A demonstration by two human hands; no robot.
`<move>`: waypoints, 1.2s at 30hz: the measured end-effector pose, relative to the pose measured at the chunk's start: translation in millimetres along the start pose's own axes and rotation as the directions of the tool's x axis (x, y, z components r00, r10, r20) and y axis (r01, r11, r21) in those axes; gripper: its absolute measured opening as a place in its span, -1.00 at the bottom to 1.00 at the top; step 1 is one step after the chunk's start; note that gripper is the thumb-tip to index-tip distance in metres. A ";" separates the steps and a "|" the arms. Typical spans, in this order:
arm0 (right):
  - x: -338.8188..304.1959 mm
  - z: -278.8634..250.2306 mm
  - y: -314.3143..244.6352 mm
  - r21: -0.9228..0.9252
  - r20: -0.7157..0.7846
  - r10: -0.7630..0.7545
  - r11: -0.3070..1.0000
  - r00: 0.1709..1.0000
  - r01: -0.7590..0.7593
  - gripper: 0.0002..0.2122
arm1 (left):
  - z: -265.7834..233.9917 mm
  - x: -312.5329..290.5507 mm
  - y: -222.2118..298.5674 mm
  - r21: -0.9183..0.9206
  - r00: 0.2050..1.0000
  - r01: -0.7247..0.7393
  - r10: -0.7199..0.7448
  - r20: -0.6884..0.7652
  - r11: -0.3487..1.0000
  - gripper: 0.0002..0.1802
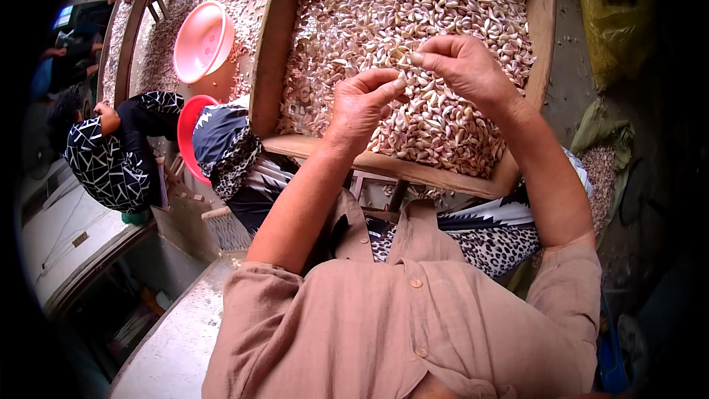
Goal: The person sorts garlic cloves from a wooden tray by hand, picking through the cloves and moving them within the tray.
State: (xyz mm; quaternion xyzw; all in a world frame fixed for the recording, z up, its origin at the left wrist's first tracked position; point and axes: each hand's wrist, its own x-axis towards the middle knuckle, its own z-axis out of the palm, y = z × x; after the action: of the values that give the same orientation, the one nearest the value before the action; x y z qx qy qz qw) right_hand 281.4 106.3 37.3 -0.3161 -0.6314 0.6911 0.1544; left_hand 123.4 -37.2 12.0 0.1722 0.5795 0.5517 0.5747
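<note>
A wooden-framed tray in front of me holds a thick layer of garlic cloves, whitish with pink-purple skins. Over the middle of the heap both my hands work close together, fingertips a short way apart. Thumb and forefinger of my left hand are pinched on what looks like a garlic clove, pale and mostly covered by the fingers. My right hand comes in from the right, its thumb and forefinger also pressed together; whatever lies between them is too small to tell.
To the left stand a pink basin and a red basin. A person in a black-and-white patterned top sits beyond them, near more spread garlic. On the right are a yellow sack and an opened greenish sack of cloves.
</note>
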 end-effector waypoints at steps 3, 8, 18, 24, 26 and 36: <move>-1.9 2.0 -1.8 -0.053 0.066 0.009 0.999 0.998 -0.006 -0.82 | 5.8 -2.0 1.6 0.052 0.999 -0.047 0.046 0.016 0.998 -0.81; -3.7 3.0 -2.0 -0.100 0.063 0.048 0.994 0.997 -0.042 -0.84 | 9.4 -5.9 5.3 0.043 0.999 -0.036 0.036 0.001 0.998 -0.80; -1.2 3.9 -3.4 -0.026 0.112 0.048 0.999 0.993 -0.045 -0.80 | 9.8 -7.5 5.2 -0.010 0.998 -0.053 0.053 -0.030 0.999 -0.85; 2.5 8.0 3.1 0.065 0.056 0.163 0.984 0.985 -0.167 -0.86 | 12.3 -4.6 12.4 0.134 0.986 -0.160 0.165 -0.032 0.978 -0.88; 1.7 8.7 -1.4 0.086 0.081 0.176 0.979 0.981 -0.183 -0.89 | 9.5 -1.4 12.3 0.133 0.986 -0.166 0.169 -0.014 0.977 -0.88; 8.2 -37.8 -11.0 0.472 0.080 0.021 0.880 0.997 -0.056 -0.87 | -29.3 -12.4 8.9 0.144 0.984 -0.141 0.155 -0.087 0.980 -0.85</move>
State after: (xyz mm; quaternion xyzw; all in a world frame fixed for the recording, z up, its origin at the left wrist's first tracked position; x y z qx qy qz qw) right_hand 297.1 142.3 45.9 -0.2561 -0.4423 0.8382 0.1901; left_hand 98.0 -57.5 17.5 0.2266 0.6289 0.5596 0.4898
